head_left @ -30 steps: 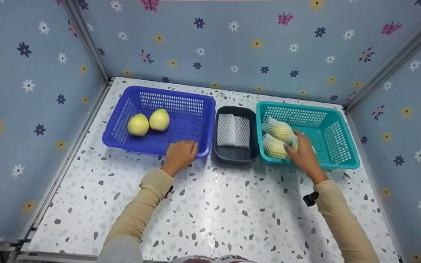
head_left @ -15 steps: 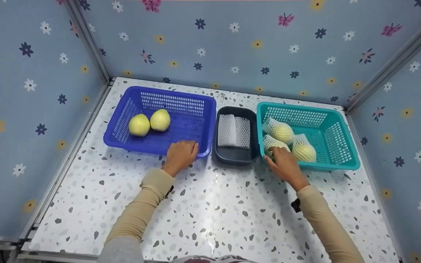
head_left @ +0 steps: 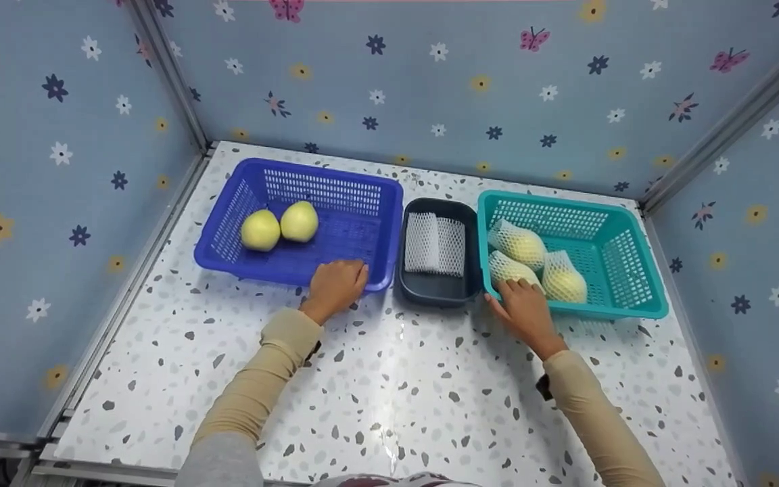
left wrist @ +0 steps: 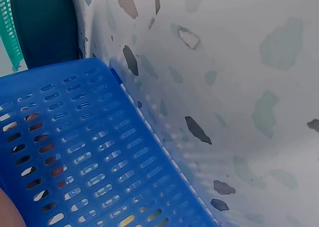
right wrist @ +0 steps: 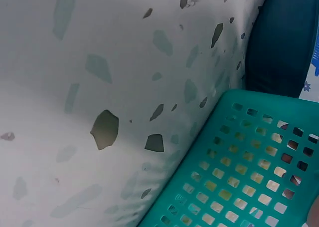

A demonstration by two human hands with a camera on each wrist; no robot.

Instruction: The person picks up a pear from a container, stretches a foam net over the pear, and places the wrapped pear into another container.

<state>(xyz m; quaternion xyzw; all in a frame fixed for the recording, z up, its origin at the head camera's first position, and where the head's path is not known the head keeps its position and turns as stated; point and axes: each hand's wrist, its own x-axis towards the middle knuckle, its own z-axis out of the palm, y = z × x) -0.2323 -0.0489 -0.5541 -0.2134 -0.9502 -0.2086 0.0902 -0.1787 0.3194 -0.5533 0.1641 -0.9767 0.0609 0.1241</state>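
My left hand (head_left: 335, 289) grips the front rim of the blue basket (head_left: 261, 273) near its right corner; in the left wrist view, fingers show through the slots of the basket wall (left wrist: 94, 152). Two bare yellow-green fruits (head_left: 260, 230) (head_left: 299, 222) lie inside at the left. At the front left of the teal basket (head_left: 623, 312), my right hand (head_left: 527, 312) holds the rim, its fingers over the inner side, partly visible through the holes in the right wrist view. Three fruits in white foam nets (head_left: 523, 246) (head_left: 512, 268) (head_left: 564, 281) lie beside those fingers.
Between the baskets stands a dark grey tray (head_left: 435, 289) with two white foam nets (head_left: 422, 242) (head_left: 451, 247). Patterned walls (head_left: 430, 101) enclose the speckled table (head_left: 376, 392) at the back and both sides.
My right hand has left the rightmost netted fruit and moved left and toward me onto the teal basket's front rim. That fruit is now uncovered. The left hand has stayed put.
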